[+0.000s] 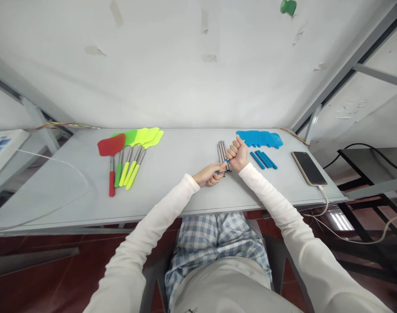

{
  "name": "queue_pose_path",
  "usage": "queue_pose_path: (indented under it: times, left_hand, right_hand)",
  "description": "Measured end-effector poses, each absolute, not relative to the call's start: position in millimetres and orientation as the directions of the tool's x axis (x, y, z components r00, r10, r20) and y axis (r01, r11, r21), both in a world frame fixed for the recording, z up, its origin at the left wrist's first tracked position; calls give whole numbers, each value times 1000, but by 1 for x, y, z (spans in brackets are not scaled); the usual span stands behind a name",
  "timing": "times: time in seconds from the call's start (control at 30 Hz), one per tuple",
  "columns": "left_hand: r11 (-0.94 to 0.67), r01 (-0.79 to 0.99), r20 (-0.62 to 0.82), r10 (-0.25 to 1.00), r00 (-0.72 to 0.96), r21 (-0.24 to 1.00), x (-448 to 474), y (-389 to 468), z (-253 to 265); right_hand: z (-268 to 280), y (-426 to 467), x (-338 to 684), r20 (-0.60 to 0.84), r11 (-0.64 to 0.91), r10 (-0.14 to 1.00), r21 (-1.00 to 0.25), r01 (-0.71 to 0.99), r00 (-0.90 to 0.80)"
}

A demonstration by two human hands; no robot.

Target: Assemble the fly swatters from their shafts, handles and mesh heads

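Left hand [209,174] grips a blue handle [226,161] — right hand [236,154] fisted, contents hidden.

Bare tabletop [175,171] is offering the widest passage, running between the swatters [130,173] and the left hand [209,174]. Metal rods [222,150] are obstructing the space about that hand and the right hand [238,154], the remaining gap being hard to confirm from this angle. Blue heads [259,138] and blue handles [263,159] are impeding access alongside; a narrower lane is lying between those handles and the phone [309,168]
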State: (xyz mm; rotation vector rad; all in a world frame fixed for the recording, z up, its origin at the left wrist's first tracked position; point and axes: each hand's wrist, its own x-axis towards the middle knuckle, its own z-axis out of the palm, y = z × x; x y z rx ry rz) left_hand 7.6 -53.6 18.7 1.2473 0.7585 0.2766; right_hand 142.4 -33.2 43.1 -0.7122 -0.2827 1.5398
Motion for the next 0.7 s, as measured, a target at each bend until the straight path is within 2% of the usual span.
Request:
queue_pose_path:
  times: [0.07, 0.1, 0.2, 0.27, 0.33, 0.43, 0.5, 0.6, 0.7]
  left_hand:
    - [606, 104, -386, 356, 851, 788, 2, -51, 21]
    - [693, 65, -362, 293, 885, 718, -2, -51, 21]
    - [831, 5, -315, 205, 927, 556, -22, -56, 18]
    - [858, 18, -314, 168, 934, 514, -38, -60, 17]
    - [846, -61, -308, 259, 915, 530, -50, -61, 16]
    - [757, -267, -306, 522, 796, 596, -56, -57, 17]
    - [676, -352, -318, 659, 682, 647, -54, -54, 15]
    - [569, -415, -325, 787, 524, 710, -49, -52, 12]
    - [471, -418, -284, 854, 436, 777, -46, -52, 9]
  right_hand:
    - [45, -28, 152, -199, -126, 980, -578, -806, -10]
    - [47, -24, 161, -165, -105, 986, -582, -806, -9]
    - [53, -12, 204, -60, 102, 984, -579, -809, 167]
    - [57, -5, 234, 37, 292, 944, -557, -778, 328]
    - [57, 0, 249, 54, 314, 934, -597, -738, 353]
    - [51, 5, 239, -2, 166, 968, -744, -647, 251]
    - [43, 9, 220, -52, 75, 974, -849, -523, 223]
    - [22, 15, 201, -34, 25, 960, -979, -204, 279]
    - [-1, 22, 198, 83, 44, 957, -989, 143, 279]
